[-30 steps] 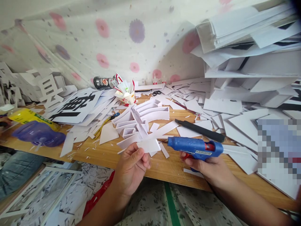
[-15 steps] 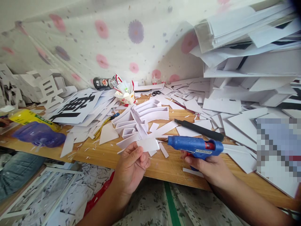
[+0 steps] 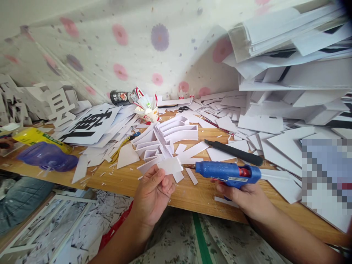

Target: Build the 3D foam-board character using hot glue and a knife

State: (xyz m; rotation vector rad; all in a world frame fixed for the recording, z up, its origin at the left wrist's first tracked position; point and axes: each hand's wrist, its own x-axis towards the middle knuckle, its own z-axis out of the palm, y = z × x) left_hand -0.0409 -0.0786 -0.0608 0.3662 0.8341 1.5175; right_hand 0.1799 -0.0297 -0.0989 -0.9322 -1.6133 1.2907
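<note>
Pinched between the thumb and fingers of my left hand [image 3: 155, 196] is a small white foam board piece [image 3: 171, 165]. My right hand [image 3: 246, 198] is wrapped round the handle of a blue hot glue gun [image 3: 228, 172], whose tip points left and is at the right edge of the piece. Whether the tip touches it I cannot tell. Just behind lies a white built-up character [image 3: 167, 137] made of upright strips on a base. A black utility knife [image 3: 233, 152] rests on the table behind the glue gun.
White offcuts [image 3: 228, 101] cover the back of the wooden table [image 3: 203, 198]. A paper cup [image 3: 148, 115] stands near a dark bottle [image 3: 120, 98]. Printed sheets [image 3: 90, 124] and a purple plastic container [image 3: 48, 157] lie left. Stacked boards [image 3: 291, 73] rise at right.
The white piece has tilted a little in my left hand. The glue gun's tip has dropped slightly, from the piece's upper right edge to lower along it.
</note>
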